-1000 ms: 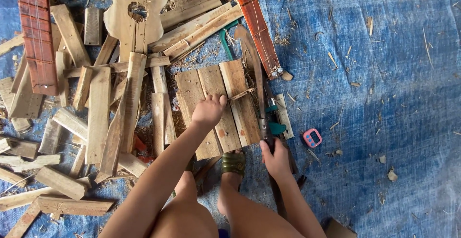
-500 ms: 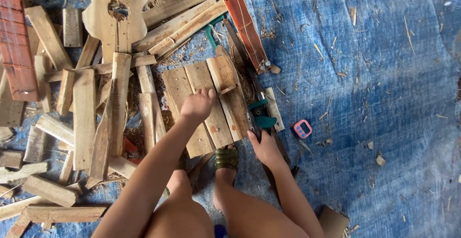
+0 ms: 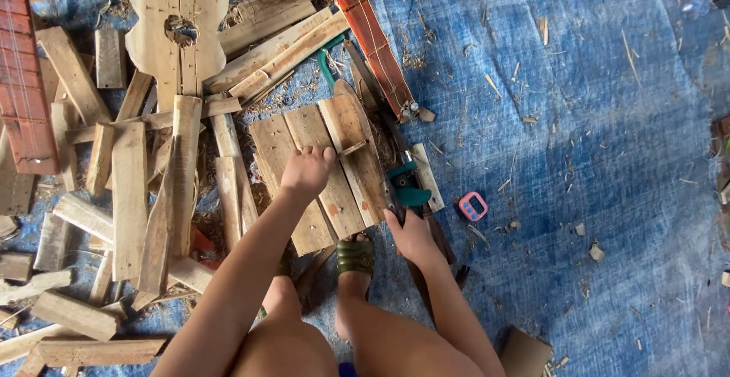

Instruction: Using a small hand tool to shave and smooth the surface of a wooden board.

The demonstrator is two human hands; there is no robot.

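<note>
I am pressing my left hand (image 3: 306, 172) flat, fingers curled, onto the joined wooden panel (image 3: 327, 172), which is lying on the blue tarp (image 3: 578, 141) just beyond my sandalled foot (image 3: 355, 255). My right hand (image 3: 409, 234) is clenching the handsaw (image 3: 407, 191) handle at the panel's right edge, the green grip sitting just far of my knuckles.

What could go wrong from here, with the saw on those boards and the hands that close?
1. The left hand presses the joined boards close to the saw gripped by the right hand; a jump of the blade could catch its fingers.
2. The sandalled foot pins the panel's near edge, close to the blade.
3. The panel lies on loose wood scraps and may rock.
</note>
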